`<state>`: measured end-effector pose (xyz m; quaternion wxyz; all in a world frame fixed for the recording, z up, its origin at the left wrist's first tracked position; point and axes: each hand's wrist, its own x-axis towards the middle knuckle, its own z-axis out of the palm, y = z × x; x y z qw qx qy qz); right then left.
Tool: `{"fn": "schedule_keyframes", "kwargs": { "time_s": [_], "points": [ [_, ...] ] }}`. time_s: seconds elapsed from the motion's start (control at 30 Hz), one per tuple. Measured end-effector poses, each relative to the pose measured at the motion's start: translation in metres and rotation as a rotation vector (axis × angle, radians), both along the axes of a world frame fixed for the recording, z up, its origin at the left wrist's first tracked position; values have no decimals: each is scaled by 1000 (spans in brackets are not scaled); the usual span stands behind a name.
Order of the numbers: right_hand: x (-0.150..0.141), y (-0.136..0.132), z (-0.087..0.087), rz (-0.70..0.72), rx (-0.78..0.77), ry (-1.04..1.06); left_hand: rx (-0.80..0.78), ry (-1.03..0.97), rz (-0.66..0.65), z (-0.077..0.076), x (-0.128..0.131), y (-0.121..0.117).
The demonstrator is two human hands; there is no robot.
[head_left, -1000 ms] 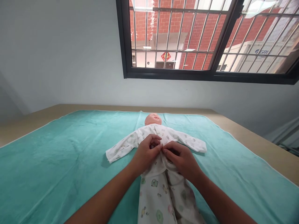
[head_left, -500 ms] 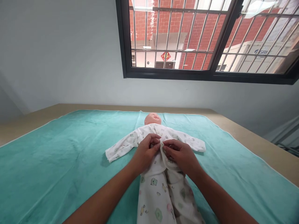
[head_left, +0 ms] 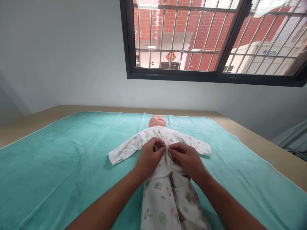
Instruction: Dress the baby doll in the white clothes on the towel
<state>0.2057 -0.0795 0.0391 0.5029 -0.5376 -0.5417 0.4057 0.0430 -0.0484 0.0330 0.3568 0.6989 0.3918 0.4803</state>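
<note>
A baby doll (head_left: 157,121) lies on its back with its head away from me. It wears a white printed baby shirt (head_left: 130,145) with both sleeves spread out sideways, and printed trousers (head_left: 159,204) below. At the middle of the chest, my left hand (head_left: 151,157) pinches one front edge of the shirt. Facing it, my right hand (head_left: 185,158) grips the other edge between thumb and fingers. The fingertips nearly meet at the front opening; whatever fastener is there is too small to make out. Below the hands the shirt's hem hangs over the trousers.
A turquoise blanket (head_left: 59,159) lies under the doll on a wooden tabletop (head_left: 261,145). Behind it stands a grey wall (head_left: 72,57) with a dark-framed barred window (head_left: 172,75). Some dark cables (head_left: 296,152) show at the right edge.
Both hands stay at the shirt's front, with the fingertips shifting only slightly around the edges. The camera view has moved a little.
</note>
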Motion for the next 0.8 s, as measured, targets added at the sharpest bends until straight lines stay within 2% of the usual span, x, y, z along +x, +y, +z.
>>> {"fn": "schedule_keyframes", "kwargs": {
  "time_s": [0.23, 0.57, 0.8],
  "points": [
    [1, 0, -1, 7, 14, 28, 75, 70, -34, 4, -1, -2],
    [3, 1, -1, 41, 11, -11, 34, 60, -40, 4, -2, 0],
    [5, 2, -1, 107, -23, 41, 27, 65, -17, 0, -1, 1]
  ]
}}
